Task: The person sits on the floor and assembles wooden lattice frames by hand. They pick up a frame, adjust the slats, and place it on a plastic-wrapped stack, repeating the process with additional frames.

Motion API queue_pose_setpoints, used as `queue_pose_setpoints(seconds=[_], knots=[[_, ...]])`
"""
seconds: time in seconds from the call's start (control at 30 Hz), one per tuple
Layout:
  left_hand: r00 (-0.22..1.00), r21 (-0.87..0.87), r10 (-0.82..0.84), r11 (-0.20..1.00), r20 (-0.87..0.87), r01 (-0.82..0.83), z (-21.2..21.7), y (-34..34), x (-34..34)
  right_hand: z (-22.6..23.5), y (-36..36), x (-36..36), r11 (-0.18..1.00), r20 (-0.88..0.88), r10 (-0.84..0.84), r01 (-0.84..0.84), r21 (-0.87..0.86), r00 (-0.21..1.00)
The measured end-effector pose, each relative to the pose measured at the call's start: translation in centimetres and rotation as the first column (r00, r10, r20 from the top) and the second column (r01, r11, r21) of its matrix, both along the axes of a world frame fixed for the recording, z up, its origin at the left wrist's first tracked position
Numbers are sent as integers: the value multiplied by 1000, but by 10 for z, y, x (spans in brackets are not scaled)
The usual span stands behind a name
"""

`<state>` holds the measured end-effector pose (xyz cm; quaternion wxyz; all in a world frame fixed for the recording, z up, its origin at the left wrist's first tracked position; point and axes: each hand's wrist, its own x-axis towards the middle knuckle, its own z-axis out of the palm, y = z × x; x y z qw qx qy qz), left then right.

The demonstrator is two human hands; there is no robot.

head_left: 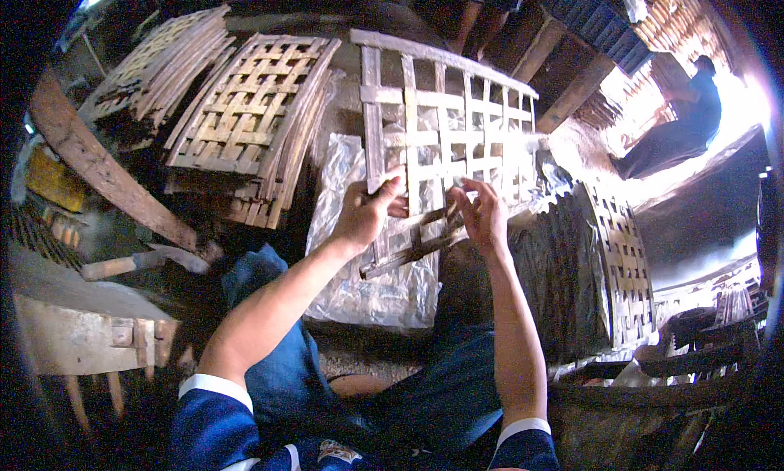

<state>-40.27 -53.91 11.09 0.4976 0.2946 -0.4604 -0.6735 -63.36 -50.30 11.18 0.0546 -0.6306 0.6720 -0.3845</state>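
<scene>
Holds the lattice (444,136) tilted over the plastic (371,299), pinching it at lower left with the left hand (366,219) and low down with the right hand (485,218), well apart from a dark container (657,394) with pale contents (627,375) too unclear to name.

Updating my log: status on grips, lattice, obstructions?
Left grip holding lattice, lower left. Right grip pinching at its lower edge. Crinkled sheet beneath, seemingly not blocking.

Head cam's a wide fisheye, tipped down and facing forward over the wearer's jeans (282,381). Left hand (362,215) and right hand (484,215) sit pretty close, around mid-frame; the person (692,112) off at upper right looks way farther out.
</scene>
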Motion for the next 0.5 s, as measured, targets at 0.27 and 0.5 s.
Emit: queue_pose_setpoints(seconds=[0.27, 0.5], knots=[[996, -31, -58, 998, 71, 60, 1, 5, -1, -10, -12, -1, 927, 482, 11, -190, 324, 876], [992, -39, -116, 992, 53, 118, 7, 2, 8, 9, -1, 7, 921, 690, 43, -297, 253, 722]])
